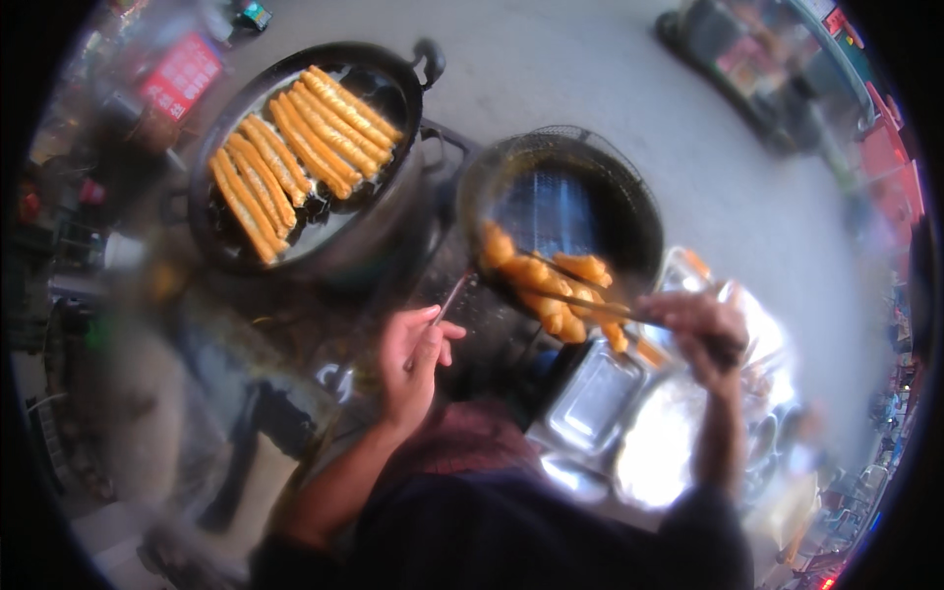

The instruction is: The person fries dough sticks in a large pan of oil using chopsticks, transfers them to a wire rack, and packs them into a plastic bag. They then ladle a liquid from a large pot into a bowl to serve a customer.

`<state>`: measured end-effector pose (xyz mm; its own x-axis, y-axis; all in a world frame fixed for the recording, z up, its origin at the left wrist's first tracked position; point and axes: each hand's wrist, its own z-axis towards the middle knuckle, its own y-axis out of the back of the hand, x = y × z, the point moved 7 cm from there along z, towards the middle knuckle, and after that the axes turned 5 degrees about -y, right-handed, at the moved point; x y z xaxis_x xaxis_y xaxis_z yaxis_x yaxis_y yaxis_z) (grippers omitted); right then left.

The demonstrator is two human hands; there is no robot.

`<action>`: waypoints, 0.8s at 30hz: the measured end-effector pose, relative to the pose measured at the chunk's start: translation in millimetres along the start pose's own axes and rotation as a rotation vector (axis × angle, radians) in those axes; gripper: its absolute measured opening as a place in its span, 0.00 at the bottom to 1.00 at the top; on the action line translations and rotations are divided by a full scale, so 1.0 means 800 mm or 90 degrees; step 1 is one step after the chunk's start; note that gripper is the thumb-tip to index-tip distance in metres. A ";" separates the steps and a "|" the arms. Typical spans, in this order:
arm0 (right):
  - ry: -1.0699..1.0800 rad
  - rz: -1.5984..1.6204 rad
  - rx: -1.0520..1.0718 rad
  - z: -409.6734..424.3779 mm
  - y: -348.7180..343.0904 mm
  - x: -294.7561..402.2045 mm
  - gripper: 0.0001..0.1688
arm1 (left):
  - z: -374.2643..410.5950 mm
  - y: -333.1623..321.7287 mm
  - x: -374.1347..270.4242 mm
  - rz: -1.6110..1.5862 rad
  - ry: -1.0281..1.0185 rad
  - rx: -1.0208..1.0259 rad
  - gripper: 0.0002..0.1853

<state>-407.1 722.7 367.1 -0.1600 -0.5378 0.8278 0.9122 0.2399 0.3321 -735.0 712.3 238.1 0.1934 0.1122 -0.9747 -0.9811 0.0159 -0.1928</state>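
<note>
My left hand point(413, 369) is closed around a thin rod point(450, 296), whose far end reaches the near left side of a round dark vessel point(472, 195) with wire mesh at its rim. My right hand point(708, 332) grips a pair of long chopsticks point(638, 317). They stretch left across several golden fried dough pieces point(542, 276) heaped at the vessel's near edge; whether they pinch any, I cannot tell. To the left, long fried dough sticks point(324, 140) lie in rows in oil inside a black wok point(380, 236).
The wok's loop handle point(430, 65) juts out at the far side. Near my right forearm sit a rectangular metal tray point(599, 398) and a glaring, overexposed shiny surface point(660, 446). A red sign point(181, 76) with writing stands at upper left. A blurred vehicle point(759, 66) is at upper right.
</note>
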 end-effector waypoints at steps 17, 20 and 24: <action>0.032 -0.114 -0.208 -0.048 0.060 0.051 0.17 | -0.012 0.046 -0.054 0.066 -0.075 -0.044 0.12; 0.101 -0.005 -0.261 -0.023 0.012 0.070 0.15 | -0.013 0.091 -0.072 0.081 -0.118 -0.071 0.13; 0.065 -0.023 -0.259 0.040 -0.118 0.080 0.13 | -0.011 0.182 -0.097 0.133 -0.177 -0.156 0.16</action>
<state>-515.4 691.4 403.2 -0.1746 -0.6219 0.7634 0.9846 -0.1077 0.1375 -892.4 697.1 284.7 -0.0520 0.3516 -0.9347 -0.9621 -0.2684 -0.0474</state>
